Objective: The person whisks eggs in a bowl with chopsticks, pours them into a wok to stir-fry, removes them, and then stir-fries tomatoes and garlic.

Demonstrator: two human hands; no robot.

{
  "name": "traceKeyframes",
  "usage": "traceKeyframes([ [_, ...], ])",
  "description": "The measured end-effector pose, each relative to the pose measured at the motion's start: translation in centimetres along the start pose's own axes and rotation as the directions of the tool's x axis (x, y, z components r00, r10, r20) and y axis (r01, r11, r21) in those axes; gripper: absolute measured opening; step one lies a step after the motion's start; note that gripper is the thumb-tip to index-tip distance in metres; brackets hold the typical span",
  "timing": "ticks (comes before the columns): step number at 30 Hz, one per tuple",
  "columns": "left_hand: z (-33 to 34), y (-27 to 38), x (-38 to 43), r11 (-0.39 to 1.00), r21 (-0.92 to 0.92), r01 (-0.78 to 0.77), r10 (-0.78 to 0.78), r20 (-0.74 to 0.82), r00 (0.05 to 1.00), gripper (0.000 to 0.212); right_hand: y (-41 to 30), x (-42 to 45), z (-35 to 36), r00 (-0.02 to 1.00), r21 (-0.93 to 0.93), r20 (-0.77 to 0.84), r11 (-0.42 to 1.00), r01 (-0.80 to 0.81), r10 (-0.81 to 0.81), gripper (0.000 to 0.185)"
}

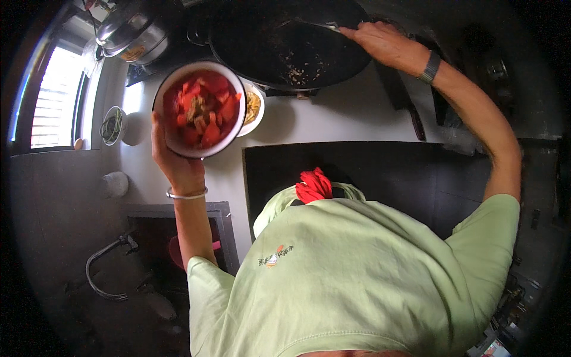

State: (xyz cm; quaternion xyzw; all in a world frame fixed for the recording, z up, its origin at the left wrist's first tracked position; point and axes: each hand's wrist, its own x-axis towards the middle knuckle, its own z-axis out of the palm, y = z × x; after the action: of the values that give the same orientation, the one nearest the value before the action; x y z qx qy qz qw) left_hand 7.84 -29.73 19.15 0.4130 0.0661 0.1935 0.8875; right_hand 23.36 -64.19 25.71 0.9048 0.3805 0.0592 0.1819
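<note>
My left hand grips a white bowl with a dark rim, raised above the counter left of the wok. Cut red pieces, probably tomato, fill the bowl in red juice, with a small brownish heap on top. A large dark wok sits at the top of the view, holding small pale chopped bits near its front side. Over the wok's right rim, my right hand is closed around the handle of a metal utensil. The utensil's working end is too dark to make out.
Partly behind the raised bowl, a white dish holds yellowish food. A cleaver lies right of the wok. A bowl of greens and a steel pot stand on the left. A sink with a faucet is at lower left.
</note>
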Motion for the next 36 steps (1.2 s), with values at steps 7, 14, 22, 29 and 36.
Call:
traceKeyframes([
  [7, 6.2, 0.2, 7.1, 0.974, 0.213, -0.075, 0.038, 0.171, 0.985, 0.036, 1.4, -4.0, -1.1, 1.000, 0.034, 0.017, 0.999, 0.022, -0.022, 0.050],
  [14, 10.5, -5.4, 14.2, 0.361, 0.814, -0.455, 0.082, 0.459, 0.885, 0.048, 2.5, -7.5, -4.9, 0.995, 0.036, 0.079, 0.997, -0.063, 0.060, 0.039],
  [22, 16.1, -9.9, 14.9, -0.323, 0.582, -0.746, -0.160, 0.744, 0.649, 0.050, 3.2, -7.7, -6.7, 0.981, -0.031, 0.195, 0.999, -0.007, 0.012, 0.034],
  [29, 15.2, -9.1, 16.8, -0.115, 0.741, -0.661, 0.016, 0.667, 0.745, 0.051, 3.3, -7.6, -6.9, 0.983, -0.012, 0.175, 0.998, 0.060, -0.057, 0.037],
  [36, 12.6, -5.3, 17.6, 0.653, 0.676, -0.342, 0.167, 0.312, 0.935, 0.052, 2.7, -4.7, -2.4, 0.993, 0.112, 0.122, 0.994, -0.012, -0.002, 0.044],
])
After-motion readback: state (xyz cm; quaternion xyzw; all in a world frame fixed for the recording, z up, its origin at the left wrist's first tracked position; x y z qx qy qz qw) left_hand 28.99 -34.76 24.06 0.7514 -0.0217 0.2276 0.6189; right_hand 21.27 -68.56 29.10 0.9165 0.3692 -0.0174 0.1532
